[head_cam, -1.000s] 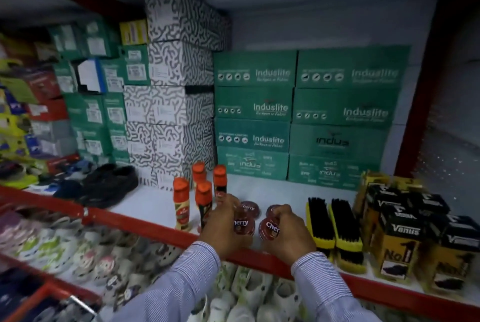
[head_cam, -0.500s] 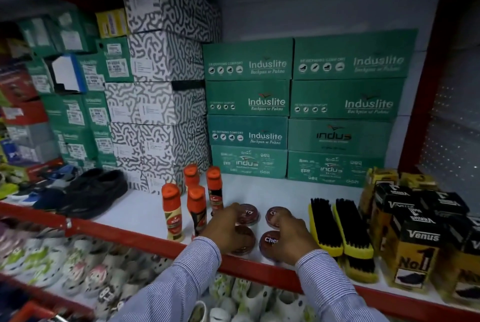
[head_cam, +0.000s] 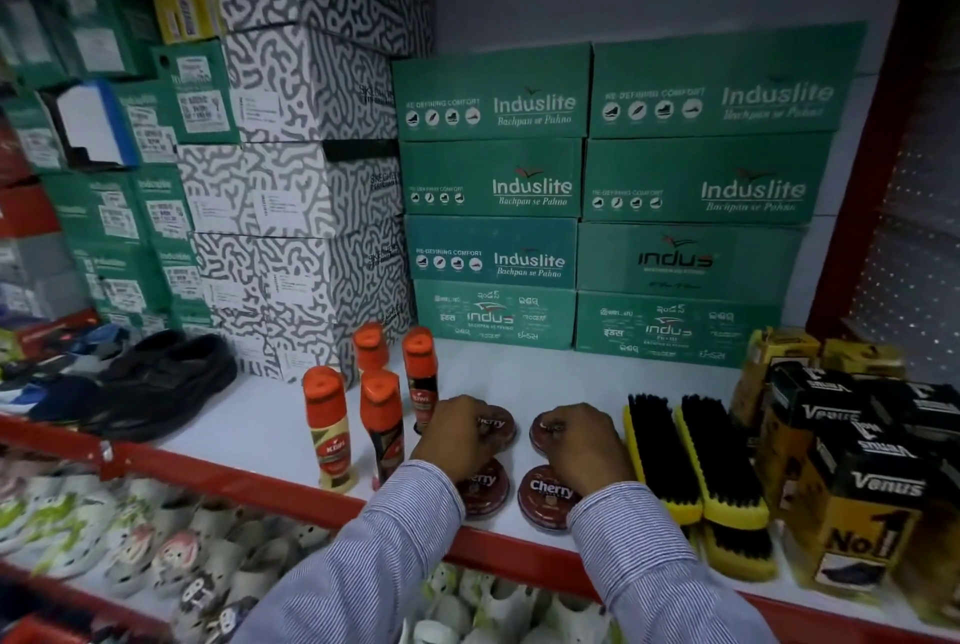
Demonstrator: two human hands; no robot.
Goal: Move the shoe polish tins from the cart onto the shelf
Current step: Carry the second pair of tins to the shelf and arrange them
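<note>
Four round maroon "Cherry" shoe polish tins lie flat in a square on the white shelf (head_cam: 545, 373). The front left tin (head_cam: 484, 486) and front right tin (head_cam: 546, 497) sit uncovered near the red shelf edge. My left hand (head_cam: 456, 442) curls over the near side of the back left tin (head_cam: 500, 426). My right hand (head_cam: 588, 447) curls over the back right tin (head_cam: 544, 429), hiding most of it. The cart is out of view.
Several orange-capped Kiwi polish bottles (head_cam: 382, 428) stand just left of the tins. Yellow-backed black brushes (head_cam: 691, 461) lie just right, then Venus boxes (head_cam: 862, 493). Green Induslite boxes (head_cam: 493, 176) are stacked behind. Black shoes (head_cam: 166, 378) sit at the left.
Both hands set two tins down at the front of the shelf, let them go, and moved back onto the two rear tins. The view moved closer.
</note>
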